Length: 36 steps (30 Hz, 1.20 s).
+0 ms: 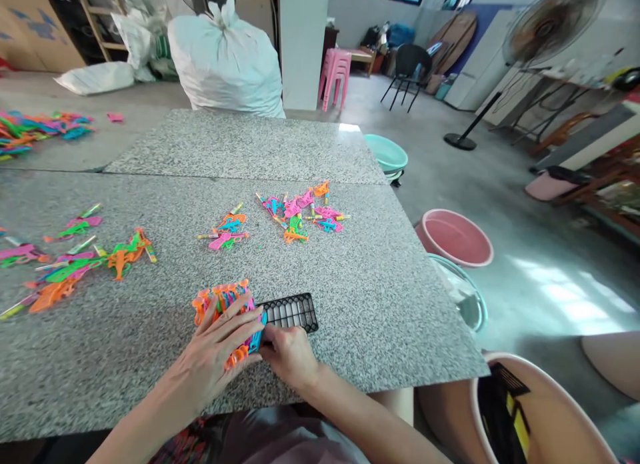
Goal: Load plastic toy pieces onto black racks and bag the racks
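Observation:
Along the near edge of the table, my left hand (225, 341) lies over a packed block of bright plastic toy pieces (220, 297), orange, pink, green and blue. Its fingers reach across the top and its thumb is on the near side. My right hand (293, 357) is closed at the block's right end, gripping the near edge of a black plastic grid rack (291, 313). The rack's left end is hidden by the hands and the toy pieces. My right fingertips are mostly out of sight.
Loose toy pieces lie in a cluster (300, 214), a small pile (229, 229) and a left group (75, 264). A larger heap (40, 131) is at far left. Right of the table (380, 304) stand a red basin (455, 237) and a large bin (555, 411).

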Tool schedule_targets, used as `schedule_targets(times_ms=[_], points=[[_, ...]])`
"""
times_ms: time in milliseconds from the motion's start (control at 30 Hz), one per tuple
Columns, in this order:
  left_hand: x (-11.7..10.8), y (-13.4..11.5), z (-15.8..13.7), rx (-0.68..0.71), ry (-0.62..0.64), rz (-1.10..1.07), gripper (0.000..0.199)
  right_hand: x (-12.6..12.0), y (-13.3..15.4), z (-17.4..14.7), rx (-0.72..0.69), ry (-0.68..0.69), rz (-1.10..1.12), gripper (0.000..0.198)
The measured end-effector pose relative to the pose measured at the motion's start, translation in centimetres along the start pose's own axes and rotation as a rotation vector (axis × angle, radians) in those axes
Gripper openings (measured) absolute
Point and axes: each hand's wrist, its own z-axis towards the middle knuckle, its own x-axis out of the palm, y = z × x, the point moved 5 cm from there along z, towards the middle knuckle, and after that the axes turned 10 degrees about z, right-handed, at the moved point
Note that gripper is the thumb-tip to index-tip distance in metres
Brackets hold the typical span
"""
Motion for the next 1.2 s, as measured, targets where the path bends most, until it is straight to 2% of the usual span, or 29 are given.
schedule_targets(times_ms=[200,300,400,500,633,800,900,967,1033,1100,1167,1200], points=[[-0.2,-0.3,-0.2,-0.002,0.014,-0.009,0.038,-0.2,0.6,-0.1,-0.034,0.031,-0.068,0.016],[0.0,-0.1,-0.5,-0.047,0.055,-0.025,0.044,0.1,0.3,-0.4,-0.054,0.018,-0.025,0.011],[-0.1,0.2,-0.6,-0.114,0.042,-0.04,0.047,0.4,-0.3,-0.7,-0.075,-0.008,0.016,0.008],[-0.5,0.2,-0.5,-0.142,0.035,-0.055,0.047,0.7,-0.8,-0.7,-0.131,0.016,0.018,0.006],[-0.9,-0.1,-0.2,-0.172,0.097,-0.091,0.056,0.8,-0.8,-0.4,-0.237,0.069,-0.051,0.007],[-0.4,-0.5,0.0,-0.059,0.121,-0.003,0.053,0.4,0.4,-0.4,-0.302,0.113,-0.122,0.012],[0.0,-0.5,-0.1,-0.005,0.062,0.045,0.047,-1.4,0.3,0.8,-0.327,0.205,-0.111,0.015],[0.2,-0.3,-0.3,-0.004,0.067,0.054,0.043,-4.1,-0.6,2.9,-0.301,0.252,-0.082,0.014],[0.3,-0.3,-0.3,0.002,0.104,0.055,0.04,-8.0,-2.1,6.1,-0.184,0.126,-0.103,0.012],[0.0,-0.4,-0.3,0.018,0.108,0.056,0.039,-11.8,-3.4,8.9,-0.022,-0.16,-0.228,0.022],[-0.4,-0.5,-0.1,0.037,0.078,0.049,0.039,-12.8,-3.7,10.3,0.089,-0.268,-0.373,0.031],[-0.6,-0.5,-0.1,0.041,0.07,0.043,0.039,-12.3,-3.6,10.6,0.114,-0.245,-0.433,0.033]])
